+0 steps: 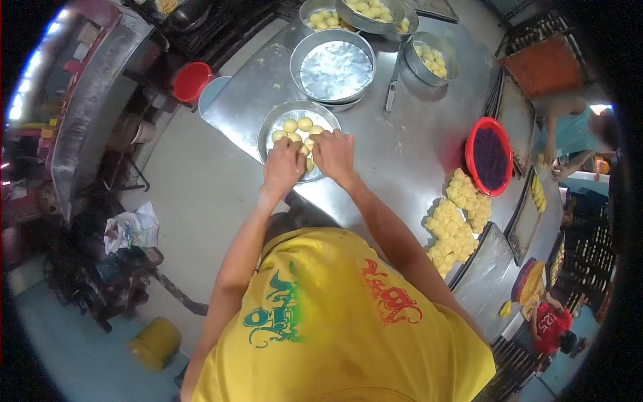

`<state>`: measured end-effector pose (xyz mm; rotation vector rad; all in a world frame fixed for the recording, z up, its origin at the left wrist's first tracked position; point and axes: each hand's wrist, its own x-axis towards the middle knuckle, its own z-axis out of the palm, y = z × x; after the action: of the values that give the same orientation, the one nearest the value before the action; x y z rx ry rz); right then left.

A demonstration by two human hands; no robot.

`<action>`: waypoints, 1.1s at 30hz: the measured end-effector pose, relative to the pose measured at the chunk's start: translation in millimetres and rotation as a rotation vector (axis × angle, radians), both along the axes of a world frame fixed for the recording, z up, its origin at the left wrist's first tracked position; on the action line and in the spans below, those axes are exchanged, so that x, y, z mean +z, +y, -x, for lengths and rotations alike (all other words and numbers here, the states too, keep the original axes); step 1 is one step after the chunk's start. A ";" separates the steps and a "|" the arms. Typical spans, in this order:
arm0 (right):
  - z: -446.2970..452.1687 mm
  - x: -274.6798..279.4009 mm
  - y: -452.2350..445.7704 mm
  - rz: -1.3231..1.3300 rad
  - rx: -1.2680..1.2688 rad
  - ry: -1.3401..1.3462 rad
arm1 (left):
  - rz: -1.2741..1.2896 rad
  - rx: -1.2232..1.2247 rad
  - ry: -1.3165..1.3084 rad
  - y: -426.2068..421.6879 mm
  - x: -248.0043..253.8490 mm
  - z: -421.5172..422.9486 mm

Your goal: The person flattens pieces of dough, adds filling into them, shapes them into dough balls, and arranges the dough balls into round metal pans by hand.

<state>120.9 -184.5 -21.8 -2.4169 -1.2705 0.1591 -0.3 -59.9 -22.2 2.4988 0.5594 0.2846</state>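
A round metal pan (pixel 265 125) sits at the table's near edge with several pale yellow dough balls (pixel 290 125) in it. My left hand (pixel 284 163) reaches into the pan's near side, its fingers curled down round a dough ball. From the right, my right hand (pixel 334 154) comes over the rim with bent fingers closed on another dough ball near the pan's middle. Both hands are close together, and their fingers partly hide the dough they touch.
Behind the pan stands a larger round pan (pixel 335 70). A long-bladed tool (pixel 392 87) lies beside a pan of dough balls (pixel 430 60). To the right are a red basin (pixel 489 157) of dark purple filling and lumpy yellow dough (pixel 452 231). Other people work further right.
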 end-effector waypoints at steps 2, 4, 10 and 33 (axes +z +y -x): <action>-3.1 -1.3 0.6 -0.029 -0.002 -0.013 | 0.081 0.055 -0.061 3.3 3.6 -1.5; 0.3 -6.5 0.1 -0.097 -0.020 -0.028 | -0.042 0.045 -0.124 11.2 5.4 -1.1; -1.2 -12.2 3.7 -0.059 -0.022 -0.012 | -0.021 -0.105 0.144 25.3 10.7 -4.3; 21.6 24.9 -126.7 -0.258 -0.772 1.070 | 0.275 0.058 -0.412 42.6 38.8 14.0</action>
<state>99.4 -311.3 3.1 -1.8982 0.1129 0.8368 -14.4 -17.3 16.6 2.0823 0.4638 0.6772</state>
